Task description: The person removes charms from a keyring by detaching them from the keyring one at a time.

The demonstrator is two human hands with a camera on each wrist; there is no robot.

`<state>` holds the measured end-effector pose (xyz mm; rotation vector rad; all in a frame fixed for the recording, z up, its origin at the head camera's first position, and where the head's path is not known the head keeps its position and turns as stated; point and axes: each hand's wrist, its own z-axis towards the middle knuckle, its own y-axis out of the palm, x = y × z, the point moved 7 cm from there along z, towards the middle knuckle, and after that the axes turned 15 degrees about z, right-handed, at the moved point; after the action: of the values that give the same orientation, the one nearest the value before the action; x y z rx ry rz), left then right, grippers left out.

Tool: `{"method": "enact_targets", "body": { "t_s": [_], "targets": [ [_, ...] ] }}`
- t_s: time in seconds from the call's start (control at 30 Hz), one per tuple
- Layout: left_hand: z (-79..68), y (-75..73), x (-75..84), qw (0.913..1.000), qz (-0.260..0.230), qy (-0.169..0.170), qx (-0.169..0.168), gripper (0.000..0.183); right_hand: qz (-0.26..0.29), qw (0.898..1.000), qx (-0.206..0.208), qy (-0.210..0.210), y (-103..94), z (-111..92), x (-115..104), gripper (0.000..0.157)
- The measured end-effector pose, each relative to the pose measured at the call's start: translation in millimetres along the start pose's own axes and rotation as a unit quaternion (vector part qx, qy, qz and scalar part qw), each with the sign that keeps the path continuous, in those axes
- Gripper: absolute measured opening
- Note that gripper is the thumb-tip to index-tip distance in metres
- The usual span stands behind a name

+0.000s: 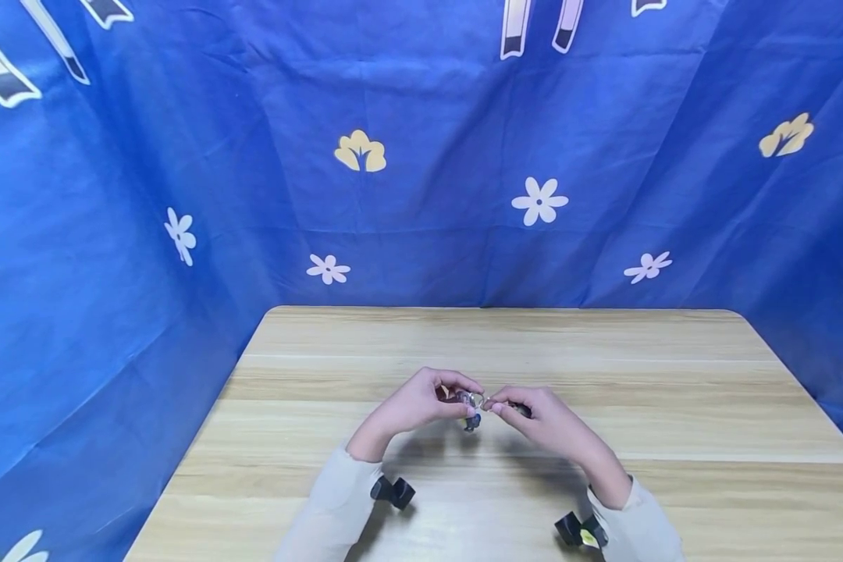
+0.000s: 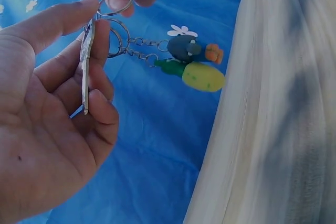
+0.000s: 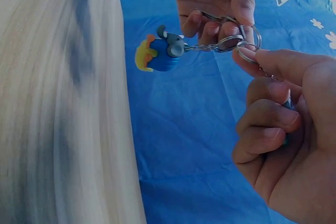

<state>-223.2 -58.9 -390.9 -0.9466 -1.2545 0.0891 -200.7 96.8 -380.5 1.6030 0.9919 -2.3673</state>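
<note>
- Step in hand, as judged: both hands are working at a metal ring (image 2: 115,13) at the top end of the key (image 2: 85,72), raised above the table.
- Left hand (image 1: 409,404): thumb and forefinger pinched at the key's top end; the other fingers bend inward beside its length.
- Right hand (image 1: 549,421): thumb and forefinger clamped on the ring, just beside the key. Its remaining fingers are curled round a small object (image 3: 287,102), mostly hidden, on a short chain; its shape cannot be told.
- A yellow charm (image 2: 203,77) with a green top and a blue-grey charm (image 2: 184,48) hang by chains from further rings next to the key.
- Next move, in the inspector's judgement: it calls for a steady pinch on the key while the fingertips work the ring's wire. Whether the ring's coil is parted cannot be told.
- Surface: a pale wood-grain table (image 1: 309,375) lies beneath the key, with arm shadows across it.
- Room: a blue cloth (image 1: 428,94) printed with flowers stands well beyond the key and to its left and right.
</note>
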Motion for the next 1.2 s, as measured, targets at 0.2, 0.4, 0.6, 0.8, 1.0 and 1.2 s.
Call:
{"method": "enact_targets", "body": {
  "t_s": [0.2,0.4,0.6,0.8,1.0,1.2],
  "targets": [
    [-3.4,1.3,2.6,1.0,0.002,0.002,-0.004,0.029,0.002,1.0,-0.005,-0.011,0.7,-2.9,-3.1,0.019],
    [-4.4,-0.1,6.5,1.0,0.007,0.001,-0.003,0.031,-0.005,1.0,-0.008,-0.007,1.5,-4.1,-6.1,0.019],
    [-5.2,-2.6,7.0,0.9999,0.004,-0.011,0.011,0.028,-0.014,1.0,-0.01,-0.002,3.5,-5.8,-9.9,0.019],
    [-4.9,-3.9,7.0,0.9997,-0.017,-0.009,0.014,0.028,-0.005,1.0,-0.009,0.007,3.8,-6.2,-9.4,0.019],
    [-3.7,-4.4,3.7,0.9992,-0.03,-0.021,0.018,0.028,-0.005,1.0,-0.009,0.005,5.2,-4.9,-7.1,0.021],
    [-2.8,-4.6,1.1,0.9985,-0.032,-0.037,0.024,0.026,0.0,1.0,-0.008,0.008,6.3,-3.3,-6.6,0.022]
  ]
}}
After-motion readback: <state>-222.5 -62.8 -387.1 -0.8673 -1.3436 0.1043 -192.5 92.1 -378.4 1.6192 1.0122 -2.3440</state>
